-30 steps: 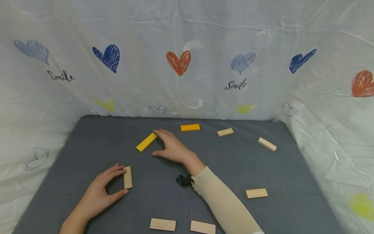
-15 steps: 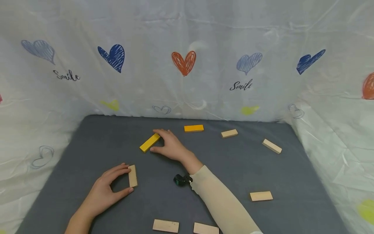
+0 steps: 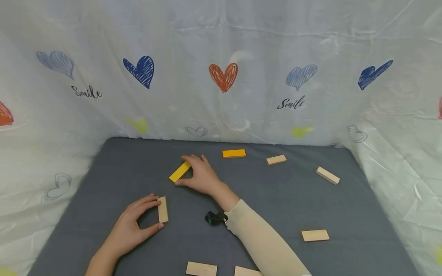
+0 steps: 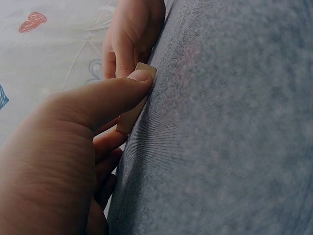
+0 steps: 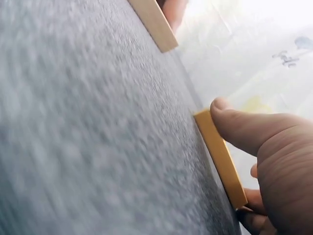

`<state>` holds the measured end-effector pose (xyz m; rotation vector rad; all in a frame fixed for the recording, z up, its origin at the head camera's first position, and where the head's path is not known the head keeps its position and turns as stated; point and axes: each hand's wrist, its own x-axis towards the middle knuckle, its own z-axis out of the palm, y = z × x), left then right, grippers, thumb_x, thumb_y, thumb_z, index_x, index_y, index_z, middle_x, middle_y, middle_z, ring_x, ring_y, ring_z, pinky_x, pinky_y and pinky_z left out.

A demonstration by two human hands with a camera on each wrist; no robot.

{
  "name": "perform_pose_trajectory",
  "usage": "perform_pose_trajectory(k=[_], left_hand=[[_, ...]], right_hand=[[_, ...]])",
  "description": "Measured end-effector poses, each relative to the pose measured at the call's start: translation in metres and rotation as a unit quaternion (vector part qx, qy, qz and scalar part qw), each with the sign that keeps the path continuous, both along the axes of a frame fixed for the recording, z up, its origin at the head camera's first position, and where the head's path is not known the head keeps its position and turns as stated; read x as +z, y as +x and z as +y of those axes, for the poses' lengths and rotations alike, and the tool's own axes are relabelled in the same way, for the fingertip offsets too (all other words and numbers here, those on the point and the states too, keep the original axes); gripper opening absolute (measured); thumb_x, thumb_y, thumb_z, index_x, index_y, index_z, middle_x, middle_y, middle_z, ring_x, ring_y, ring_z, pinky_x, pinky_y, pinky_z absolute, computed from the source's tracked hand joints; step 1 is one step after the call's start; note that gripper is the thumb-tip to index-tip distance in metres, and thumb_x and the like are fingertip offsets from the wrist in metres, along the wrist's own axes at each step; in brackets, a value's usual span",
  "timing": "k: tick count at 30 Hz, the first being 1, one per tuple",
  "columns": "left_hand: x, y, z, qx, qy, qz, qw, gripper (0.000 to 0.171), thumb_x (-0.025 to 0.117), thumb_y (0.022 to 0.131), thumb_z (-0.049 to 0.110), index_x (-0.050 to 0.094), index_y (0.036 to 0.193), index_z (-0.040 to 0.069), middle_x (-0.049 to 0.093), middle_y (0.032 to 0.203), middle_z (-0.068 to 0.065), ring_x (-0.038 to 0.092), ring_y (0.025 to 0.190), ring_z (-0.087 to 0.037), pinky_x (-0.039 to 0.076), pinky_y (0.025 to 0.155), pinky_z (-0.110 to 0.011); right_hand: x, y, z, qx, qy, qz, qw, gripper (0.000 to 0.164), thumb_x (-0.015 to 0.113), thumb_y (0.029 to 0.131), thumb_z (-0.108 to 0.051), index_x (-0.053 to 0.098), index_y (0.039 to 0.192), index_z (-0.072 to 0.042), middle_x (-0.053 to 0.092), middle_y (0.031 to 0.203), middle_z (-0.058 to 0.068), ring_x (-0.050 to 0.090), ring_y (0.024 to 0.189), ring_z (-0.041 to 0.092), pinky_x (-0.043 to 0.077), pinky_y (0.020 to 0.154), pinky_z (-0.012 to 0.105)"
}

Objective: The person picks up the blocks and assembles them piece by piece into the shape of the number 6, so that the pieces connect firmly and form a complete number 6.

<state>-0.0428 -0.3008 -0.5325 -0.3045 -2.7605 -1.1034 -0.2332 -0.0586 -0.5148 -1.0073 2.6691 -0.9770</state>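
In the head view my left hand (image 3: 129, 229) pinches a plain wooden block (image 3: 163, 211) end to end, thumb at its near end and fingertips at its far end. The left wrist view shows the thumb pressed on one end of that wooden block (image 4: 131, 116), the block lying at the cloth. Farther back, my right hand (image 3: 204, 177) spans a yellow block (image 3: 178, 173). Its thumb touches one end of the yellow block (image 5: 222, 161) in the right wrist view, and fingers meet the other end. Part of the yellow block's far end is hidden by fingers.
A second yellow block (image 3: 234, 153) lies at the back. Plain blocks lie at the back right (image 3: 276, 160), far right (image 3: 327, 175), right (image 3: 315, 235) and near edge (image 3: 202, 268). Grey cloth (image 3: 262, 199) covers the table; a white printed curtain (image 3: 179, 96) stands behind.
My right thumb and fingers have closed in on the ends of the yellow block. The left hand keeps its hold on the wooden block. The head view has turned slightly left.
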Motion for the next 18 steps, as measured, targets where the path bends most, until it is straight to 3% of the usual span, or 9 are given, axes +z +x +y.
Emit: perform_pose_trajectory(k=[18], left_hand=[[0.0042, 0.0019, 0.0027, 0.000, -0.002, 0.004, 1.0000, 0.067, 0.101, 0.081, 0.025, 0.073, 0.142, 0.021, 0.061, 0.155, -0.012, 0.055, 0.141, -0.042, 0.050, 0.106, -0.070]], right_hand=[[-0.0090, 0.0038, -0.0060, -0.024, 0.043, 0.058, 0.997, 0.097, 0.087, 0.089, -0.062, 0.048, 0.166, -0.018, 0.053, 0.165, 0.001, 0.040, 0.159, 0.023, 0.013, 0.140, 0.046]])
